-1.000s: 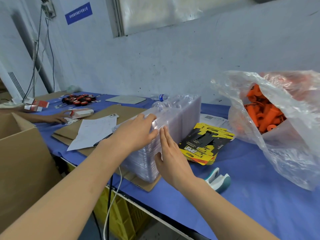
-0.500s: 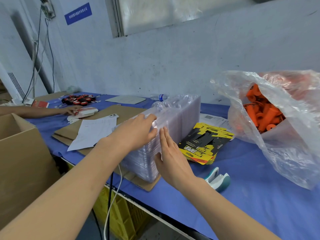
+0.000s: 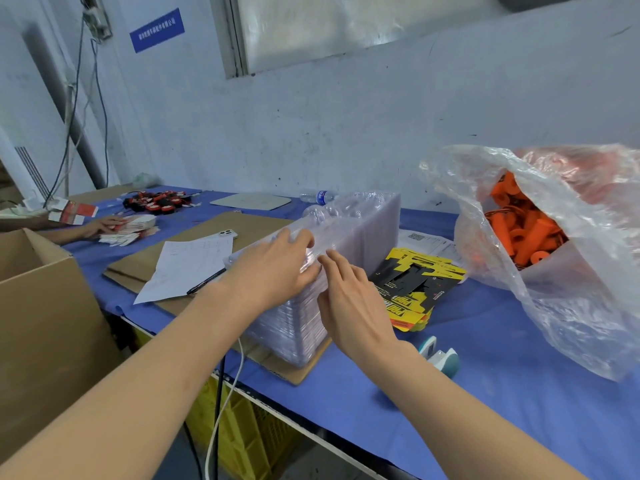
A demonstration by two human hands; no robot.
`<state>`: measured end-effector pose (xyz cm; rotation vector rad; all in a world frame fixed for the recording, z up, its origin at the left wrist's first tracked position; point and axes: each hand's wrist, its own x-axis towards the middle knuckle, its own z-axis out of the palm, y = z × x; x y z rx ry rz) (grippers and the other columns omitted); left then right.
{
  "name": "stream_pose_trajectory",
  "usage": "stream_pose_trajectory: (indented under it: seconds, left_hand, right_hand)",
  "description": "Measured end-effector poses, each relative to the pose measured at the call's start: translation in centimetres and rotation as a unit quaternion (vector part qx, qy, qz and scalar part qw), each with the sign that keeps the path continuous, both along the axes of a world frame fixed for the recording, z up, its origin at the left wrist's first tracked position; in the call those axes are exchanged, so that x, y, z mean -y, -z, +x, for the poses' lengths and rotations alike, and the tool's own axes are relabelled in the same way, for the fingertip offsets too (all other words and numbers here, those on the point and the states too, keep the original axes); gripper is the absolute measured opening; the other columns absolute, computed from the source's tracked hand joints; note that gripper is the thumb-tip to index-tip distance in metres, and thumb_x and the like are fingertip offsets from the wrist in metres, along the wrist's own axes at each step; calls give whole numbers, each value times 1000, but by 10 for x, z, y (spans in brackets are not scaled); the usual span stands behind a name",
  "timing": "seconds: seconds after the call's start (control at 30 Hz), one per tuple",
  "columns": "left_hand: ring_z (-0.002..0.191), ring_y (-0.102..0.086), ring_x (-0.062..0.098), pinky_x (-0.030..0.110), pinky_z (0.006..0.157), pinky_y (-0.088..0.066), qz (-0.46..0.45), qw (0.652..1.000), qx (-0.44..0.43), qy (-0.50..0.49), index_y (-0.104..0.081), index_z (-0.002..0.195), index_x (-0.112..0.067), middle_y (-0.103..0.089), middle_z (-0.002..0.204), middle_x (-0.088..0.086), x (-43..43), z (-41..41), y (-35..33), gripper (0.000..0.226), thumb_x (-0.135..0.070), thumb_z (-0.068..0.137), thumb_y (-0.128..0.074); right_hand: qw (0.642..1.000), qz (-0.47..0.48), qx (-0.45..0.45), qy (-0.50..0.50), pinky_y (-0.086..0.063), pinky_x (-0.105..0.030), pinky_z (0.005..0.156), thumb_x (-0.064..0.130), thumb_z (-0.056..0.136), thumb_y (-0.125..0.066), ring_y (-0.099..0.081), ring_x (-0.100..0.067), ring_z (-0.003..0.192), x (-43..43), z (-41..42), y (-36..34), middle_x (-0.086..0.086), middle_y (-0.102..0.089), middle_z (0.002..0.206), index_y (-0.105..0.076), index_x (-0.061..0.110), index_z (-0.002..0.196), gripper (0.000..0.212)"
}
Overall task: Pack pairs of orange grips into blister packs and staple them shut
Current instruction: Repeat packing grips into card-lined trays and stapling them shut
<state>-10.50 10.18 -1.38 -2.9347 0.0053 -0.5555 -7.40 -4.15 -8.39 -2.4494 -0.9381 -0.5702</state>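
Note:
A tall stack of clear blister packs (image 3: 363, 230) stands on a cardboard sheet in the middle of the blue table. My left hand (image 3: 273, 271) lies on top of the stack's near end, fingers curled over the upper packs. My right hand (image 3: 349, 303) rests flat against the stack's near right side, fingertips at its top edge. Orange grips (image 3: 526, 230) fill a big clear plastic bag (image 3: 571, 306) at the right. Yellow-and-black backing cards (image 3: 415, 285) lie beside the stack. A teal-and-white stapler (image 3: 440, 355) sits near the table's front edge.
An open cardboard box (image 3: 45, 323) stands at the left. Papers and a pen (image 3: 187, 268) lie on cardboard with a phone (image 3: 227, 233). Another person's hand (image 3: 104, 225) handles cards at the far left. A water bottle (image 3: 318, 196) lies by the wall. A yellow crate (image 3: 242, 434) sits under the table.
My left fingers have shifted slightly along the top of the stack and my right fingertips have bent toward its top edge. The other person's hand has moved over the cards.

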Motion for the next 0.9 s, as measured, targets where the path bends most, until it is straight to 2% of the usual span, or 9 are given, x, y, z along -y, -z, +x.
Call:
stream_pose_trajectory:
  seconds: [0.2, 0.3, 0.43, 0.53, 0.6, 0.67, 0.73, 0.83, 0.9]
  left_hand:
    - [90, -62, 32, 41, 72, -50, 10, 999, 31, -12, -44, 111, -20, -50, 119, 5, 1, 0, 1, 25, -43, 101, -37]
    - [84, -65, 32, 38, 62, -45, 55, 994, 86, -28, -45, 112, -18, -53, 114, 5, 4, 1, 1, 24, -39, 103, -36]
    - [58, -68, 24, 28, 47, -31, 200, 961, 164, -95, -53, 101, -15, -62, 86, -1, 3, 0, -9, 16, -31, 102, -50]
    - [42, -61, 17, 22, 43, -27, 240, 939, 220, -110, -57, 86, -17, -59, 62, -5, -2, 2, -24, 26, -35, 103, -48]
    - [39, -57, 15, 21, 42, -26, 255, 928, 247, -115, -57, 83, -17, -55, 56, -6, -7, 6, -34, 28, -34, 103, -49]
    - [41, -57, 20, 23, 45, -27, 223, 928, 281, -102, -56, 85, -13, -56, 57, -2, -12, 10, -45, 29, -31, 105, -45]
    - [46, -59, 29, 28, 49, -29, 138, 936, 317, -58, -55, 90, -5, -59, 61, 9, -18, 13, -60, 32, -27, 107, -38]
    - [53, -57, 35, 33, 53, -26, 75, 912, 398, -62, -54, 97, -1, -60, 66, 18, -22, 12, -88, 36, -29, 107, -35]
    - [56, -47, 31, 35, 55, -24, 26, 899, 433, -56, -54, 100, -3, -62, 72, 18, -20, 7, -106, 35, -34, 106, -38]
  right_hand:
    - [1000, 0, -12, 2, -43, -38, 97, 23, 100, -42, -43, -33, 129, -4, -2, 0, -6, -23, 159, -18, 23, 154, 59]
    - [1000, -5, -17, 6, -45, -39, 93, 25, 100, -43, -46, -34, 125, -5, -2, -2, -7, -22, 158, -15, 27, 154, 61]
    - [999, 1, -37, -12, -46, -42, 91, 24, 99, -44, -47, -35, 122, -2, -2, -7, -6, -23, 157, -19, 27, 154, 60]
    - [998, 13, -64, -13, -45, -44, 96, 23, 98, -43, -44, -35, 126, 2, -2, -9, -6, -23, 158, -20, 25, 154, 60]
    - [996, 35, -86, -7, -44, -45, 98, 22, 98, -43, -42, -35, 128, 6, 0, -11, -6, -22, 157, -20, 24, 153, 60]
    - [994, 51, -94, -1, -43, -46, 99, 22, 98, -44, -40, -34, 130, 12, 3, -14, -8, -21, 156, -20, 23, 153, 60]
    - [993, 67, -92, 5, -44, -45, 98, 22, 98, -44, -40, -33, 130, 17, 6, -17, -7, -21, 156, -20, 22, 153, 60]
    - [989, 116, -90, 12, -45, -43, 95, 21, 98, -45, -41, -30, 129, 25, 12, -24, -3, -23, 153, -23, 22, 152, 59]
    - [981, 170, -96, 17, -44, -42, 94, 20, 97, -45, -44, -30, 125, 30, 17, -32, -2, -27, 151, -26, 23, 152, 58]
